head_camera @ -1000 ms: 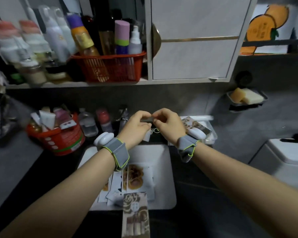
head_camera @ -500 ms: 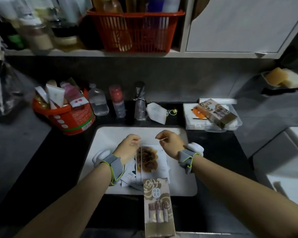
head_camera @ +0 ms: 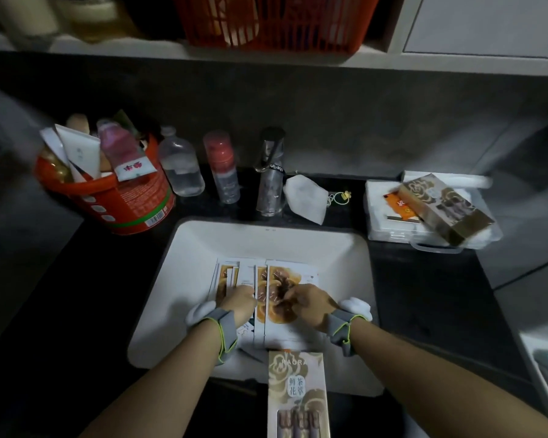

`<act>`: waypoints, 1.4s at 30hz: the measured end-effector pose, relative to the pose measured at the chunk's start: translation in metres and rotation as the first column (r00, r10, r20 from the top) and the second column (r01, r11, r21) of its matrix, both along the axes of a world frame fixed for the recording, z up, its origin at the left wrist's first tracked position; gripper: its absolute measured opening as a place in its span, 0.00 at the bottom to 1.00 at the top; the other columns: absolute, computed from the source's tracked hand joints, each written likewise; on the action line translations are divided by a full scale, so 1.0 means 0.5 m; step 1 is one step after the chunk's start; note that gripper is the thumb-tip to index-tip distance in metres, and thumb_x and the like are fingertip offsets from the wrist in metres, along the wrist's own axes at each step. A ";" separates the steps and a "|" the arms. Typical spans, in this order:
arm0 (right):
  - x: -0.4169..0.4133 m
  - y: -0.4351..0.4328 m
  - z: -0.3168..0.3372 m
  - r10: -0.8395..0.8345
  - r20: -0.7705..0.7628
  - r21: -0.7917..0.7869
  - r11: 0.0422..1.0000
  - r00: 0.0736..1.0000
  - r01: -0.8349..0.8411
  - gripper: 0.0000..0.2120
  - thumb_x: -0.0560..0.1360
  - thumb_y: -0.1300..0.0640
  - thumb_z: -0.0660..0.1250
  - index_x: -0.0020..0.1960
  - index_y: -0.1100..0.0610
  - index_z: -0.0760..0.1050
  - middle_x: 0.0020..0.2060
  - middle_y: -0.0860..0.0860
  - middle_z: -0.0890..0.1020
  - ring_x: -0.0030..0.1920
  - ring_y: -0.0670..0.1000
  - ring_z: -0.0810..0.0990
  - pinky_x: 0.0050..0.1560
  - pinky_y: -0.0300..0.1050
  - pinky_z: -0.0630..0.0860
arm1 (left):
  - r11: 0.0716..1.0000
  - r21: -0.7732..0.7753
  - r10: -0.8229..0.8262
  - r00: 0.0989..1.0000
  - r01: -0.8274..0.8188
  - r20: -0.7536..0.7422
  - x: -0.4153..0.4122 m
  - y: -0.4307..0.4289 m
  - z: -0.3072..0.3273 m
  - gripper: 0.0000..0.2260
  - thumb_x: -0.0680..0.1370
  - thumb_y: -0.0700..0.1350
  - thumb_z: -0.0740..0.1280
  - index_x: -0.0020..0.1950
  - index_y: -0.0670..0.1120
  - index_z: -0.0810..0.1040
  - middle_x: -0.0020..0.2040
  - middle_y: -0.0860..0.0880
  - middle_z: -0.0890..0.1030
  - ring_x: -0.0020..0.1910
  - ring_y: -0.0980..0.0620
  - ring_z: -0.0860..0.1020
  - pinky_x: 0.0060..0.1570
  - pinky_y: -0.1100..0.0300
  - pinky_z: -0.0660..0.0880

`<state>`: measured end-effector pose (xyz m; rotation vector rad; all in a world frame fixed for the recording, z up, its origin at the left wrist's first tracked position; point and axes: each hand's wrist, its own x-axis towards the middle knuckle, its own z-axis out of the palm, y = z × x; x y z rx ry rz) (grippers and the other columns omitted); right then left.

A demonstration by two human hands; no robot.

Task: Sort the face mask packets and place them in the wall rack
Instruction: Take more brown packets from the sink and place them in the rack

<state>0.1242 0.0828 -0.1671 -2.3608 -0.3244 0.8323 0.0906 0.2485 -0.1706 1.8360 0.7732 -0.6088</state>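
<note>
Several fanned white-and-orange face mask packets (head_camera: 276, 275) lie in the white rectangular tray (head_camera: 203, 248); the right hand (head_camera: 309, 305) seemingly pinches the top one, and the left hand (head_camera: 238, 301) rests curled on them, its grip unclear.

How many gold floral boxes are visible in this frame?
2: one gold floral box at the sink's near edge; the other atop the clear case, right. Others could be hidden.

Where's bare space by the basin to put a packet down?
Counter left of the basin, in front of the bucket; counter right of it, in front of the clear box. Crowded: back edge, with bottles.
</note>
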 end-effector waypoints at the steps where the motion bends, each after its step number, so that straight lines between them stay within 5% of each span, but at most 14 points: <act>1: -0.002 0.001 -0.008 0.002 -0.003 -0.012 1.000 1.000 -0.002 0.18 0.73 0.67 0.59 0.59 0.55 0.77 0.59 0.53 0.78 0.60 0.54 0.76 0.49 0.32 0.64 | 0.999 -0.016 0.027 1.000 -0.027 -0.009 0.003 -0.004 0.000 0.12 0.80 0.32 0.54 0.40 0.44 0.68 0.40 0.42 0.71 0.37 0.46 0.70 0.46 0.58 0.64; 3: -0.004 0.001 -0.016 -0.003 -0.016 -0.021 1.000 1.000 0.003 0.19 0.73 0.65 0.60 0.62 0.54 0.76 0.62 0.53 0.76 0.63 0.53 0.75 0.52 0.32 0.64 | 0.990 -0.064 0.124 0.992 -0.124 0.001 0.010 -0.011 -0.004 0.10 0.80 0.32 0.54 0.57 0.40 0.71 0.48 0.34 0.73 0.42 0.39 0.73 0.43 0.57 0.65; 4: -0.005 0.001 -0.018 -0.003 -0.019 -0.022 1.000 1.000 0.002 0.19 0.74 0.64 0.61 0.63 0.54 0.75 0.63 0.53 0.76 0.63 0.54 0.74 0.54 0.32 0.64 | 0.980 -0.100 0.172 0.985 -0.172 -0.003 0.012 -0.014 -0.008 0.11 0.80 0.32 0.53 0.58 0.42 0.70 0.46 0.37 0.72 0.38 0.42 0.72 0.40 0.58 0.65; 7: -0.008 0.004 -0.015 -0.057 -0.026 0.036 0.998 0.998 0.058 0.22 0.74 0.57 0.67 0.67 0.55 0.70 0.62 0.53 0.76 0.63 0.54 0.75 0.57 0.35 0.66 | 0.987 -0.105 0.114 0.992 -0.118 -0.049 0.016 -0.032 -0.011 0.14 0.81 0.32 0.51 0.40 0.45 0.69 0.37 0.46 0.68 0.36 0.50 0.68 0.41 0.59 0.67; 9: -0.007 0.008 -0.007 -0.147 -0.011 0.108 0.983 0.989 0.148 0.25 0.72 0.51 0.71 0.66 0.56 0.70 0.57 0.53 0.78 0.58 0.53 0.78 0.52 0.36 0.69 | 0.983 -0.183 0.031 0.999 -0.036 -0.033 0.013 -0.050 -0.007 0.15 0.81 0.33 0.49 0.53 0.44 0.75 0.46 0.47 0.75 0.46 0.49 0.72 0.52 0.56 0.68; 12: -0.005 0.014 0.006 -0.227 0.017 0.137 0.965 0.974 0.222 0.33 0.66 0.47 0.75 0.67 0.55 0.68 0.55 0.53 0.78 0.56 0.53 0.78 0.54 0.42 0.73 | 0.979 -0.159 -0.124 0.992 0.128 0.033 0.017 -0.064 -0.008 0.24 0.79 0.28 0.49 0.74 0.43 0.64 0.62 0.41 0.73 0.59 0.42 0.73 0.51 0.53 0.73; 17: -0.008 0.020 0.014 -0.203 0.014 0.018 0.979 0.979 0.203 0.29 0.73 0.58 0.66 0.71 0.55 0.60 0.61 0.57 0.77 0.59 0.58 0.76 0.48 0.41 0.70 | 0.930 0.188 -0.337 0.937 0.317 0.086 0.035 -0.027 -0.015 0.27 0.76 0.30 0.52 0.71 0.51 0.69 0.70 0.45 0.66 0.58 0.40 0.75 0.39 0.69 0.76; 20: -0.010 0.022 0.027 -0.210 0.060 -0.040 0.976 0.976 0.212 0.25 0.78 0.61 0.58 0.73 0.58 0.57 0.63 0.61 0.76 0.62 0.61 0.75 0.58 0.47 0.71 | 0.867 0.351 -0.381 0.924 0.353 0.013 0.032 0.013 -0.014 0.26 0.77 0.34 0.53 0.73 0.53 0.64 0.73 0.44 0.62 0.67 0.41 0.70 0.61 0.57 0.73; 26: 0.005 0.007 0.066 -0.218 0.028 -0.080 0.972 0.976 0.220 0.22 0.79 0.63 0.56 0.72 0.59 0.60 0.62 0.64 0.75 0.62 0.62 0.75 0.61 0.50 0.72 | 0.954 0.163 -0.272 0.957 0.253 0.103 0.031 0.010 0.005 0.23 0.78 0.36 0.61 0.72 0.46 0.64 0.72 0.42 0.67 0.69 0.44 0.68 0.64 0.57 0.70; 30: 0.021 0.008 0.104 -0.224 0.066 0.022 0.975 0.972 0.223 0.23 0.78 0.65 0.54 0.72 0.60 0.58 0.61 0.62 0.77 0.61 0.62 0.76 0.59 0.49 0.73 | 0.883 0.021 -0.464 0.864 0.469 0.197 0.028 -0.033 0.057 0.38 0.74 0.35 0.69 0.77 0.50 0.52 0.76 0.44 0.58 0.69 0.46 0.67 0.62 0.54 0.71; 35: 0.035 0.024 0.154 -0.433 0.002 0.269 0.869 0.902 0.416 0.26 0.73 0.69 0.55 0.70 0.60 0.60 0.62 0.63 0.75 0.62 0.63 0.74 0.64 0.56 0.71 | 0.675 0.320 -0.733 0.653 0.665 0.190 0.022 -0.056 0.102 0.55 0.67 0.49 0.76 0.77 0.52 0.37 0.79 0.51 0.45 0.77 0.48 0.50 0.74 0.54 0.59; 39: 0.030 0.032 0.187 -0.517 -0.096 0.450 0.740 0.850 0.501 0.17 0.74 0.68 0.57 0.62 0.61 0.66 0.55 0.64 0.77 0.56 0.64 0.78 0.57 0.62 0.76 | 0.722 0.522 -0.669 0.651 0.454 0.358 0.018 -0.070 0.137 0.37 0.75 0.41 0.65 0.77 0.56 0.47 0.78 0.52 0.52 0.75 0.47 0.59 0.70 0.59 0.64; 42: 0.023 0.020 0.212 -0.528 -0.377 0.565 0.520 0.761 0.641 0.16 0.76 0.62 0.61 0.63 0.56 0.66 0.53 0.58 0.77 0.47 0.59 0.80 0.47 0.55 0.81 | 0.823 0.478 -0.540 0.681 0.306 0.494 0.017 -0.067 0.173 0.22 0.80 0.39 0.56 0.74 0.53 0.64 0.72 0.47 0.70 0.69 0.45 0.69 0.67 0.56 0.68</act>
